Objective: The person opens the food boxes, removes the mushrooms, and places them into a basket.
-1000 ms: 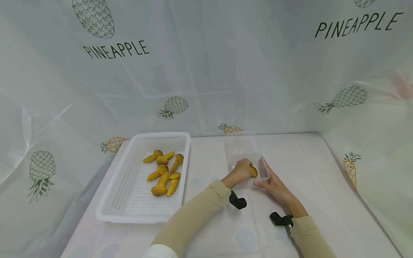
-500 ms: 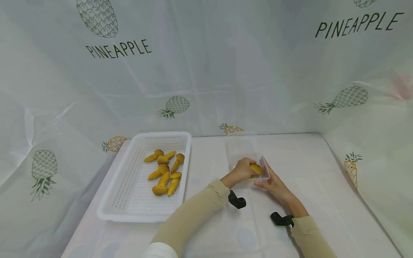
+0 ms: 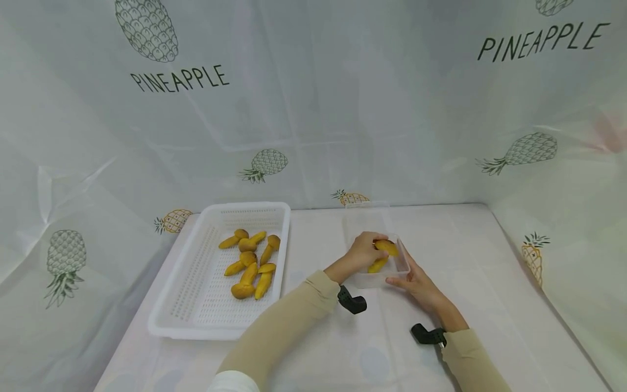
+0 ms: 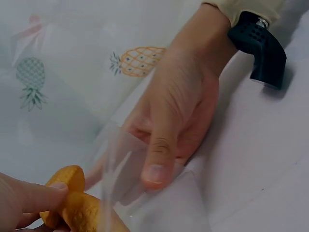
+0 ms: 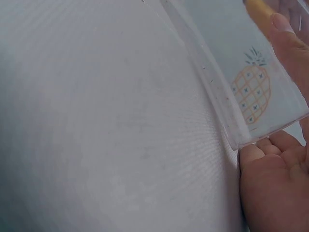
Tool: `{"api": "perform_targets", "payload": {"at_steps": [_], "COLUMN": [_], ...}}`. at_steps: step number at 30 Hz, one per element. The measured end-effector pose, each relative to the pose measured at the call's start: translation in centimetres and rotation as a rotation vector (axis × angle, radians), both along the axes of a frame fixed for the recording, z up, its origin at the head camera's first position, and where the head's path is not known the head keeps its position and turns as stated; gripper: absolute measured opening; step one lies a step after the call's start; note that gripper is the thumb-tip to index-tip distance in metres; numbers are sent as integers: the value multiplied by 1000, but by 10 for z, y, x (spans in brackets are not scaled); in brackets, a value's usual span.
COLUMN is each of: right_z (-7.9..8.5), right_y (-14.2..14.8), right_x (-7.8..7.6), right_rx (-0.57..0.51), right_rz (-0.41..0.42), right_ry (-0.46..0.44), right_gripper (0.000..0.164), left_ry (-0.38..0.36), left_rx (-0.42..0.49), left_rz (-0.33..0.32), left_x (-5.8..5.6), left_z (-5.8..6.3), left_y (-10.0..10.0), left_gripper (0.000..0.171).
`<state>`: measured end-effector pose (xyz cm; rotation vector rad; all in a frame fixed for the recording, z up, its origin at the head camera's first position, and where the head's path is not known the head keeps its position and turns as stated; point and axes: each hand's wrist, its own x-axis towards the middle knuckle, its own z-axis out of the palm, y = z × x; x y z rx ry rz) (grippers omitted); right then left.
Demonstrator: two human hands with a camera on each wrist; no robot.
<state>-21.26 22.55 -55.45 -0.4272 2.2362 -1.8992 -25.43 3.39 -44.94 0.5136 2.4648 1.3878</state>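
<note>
My left hand (image 3: 364, 250) pinches a yellow mushroom (image 3: 387, 247) over the clear plastic box (image 3: 369, 280). In the left wrist view the mushroom (image 4: 84, 210) shows its rounded cap and thick stem between thumb and fingers. My right hand (image 3: 418, 283) holds the box's near right corner, thumb at the front and fingers along the right wall. The right wrist view shows the box's transparent wall (image 5: 217, 92) beside my right hand (image 5: 273, 188). The box's transparent lid (image 3: 366, 220) lies folded back behind it. My left hand hides part of the box's inside.
A white perforated basket (image 3: 178, 305) stands on the left of the table. Several yellow mushrooms with brownish caps (image 3: 242, 291) lie in it. A pale cloth (image 3: 374, 362) covers the table, and a pineapple-print curtain (image 3: 313, 109) hangs behind and at the sides.
My left hand has shifted slightly up and back to the left, and more of the mushroom shows at its fingertips. My right hand stays at the box.
</note>
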Motion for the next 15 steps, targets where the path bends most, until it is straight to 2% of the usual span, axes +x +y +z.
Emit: {"api": "perform_targets", "payload": {"at_steps": [6, 15], "right_z": [0, 0], "right_y": [0, -1], "right_x": [0, 0], "right_rx": [0, 17], "right_rz": [5, -8], "right_ry": [17, 8], "right_gripper": [102, 104], "left_ry": [38, 42], "left_rx": [33, 160], "left_rz": [-41, -137], "left_x": [-4, 1], "left_z": [16, 41], "left_y": [-11, -38], "left_gripper": [39, 42]}}
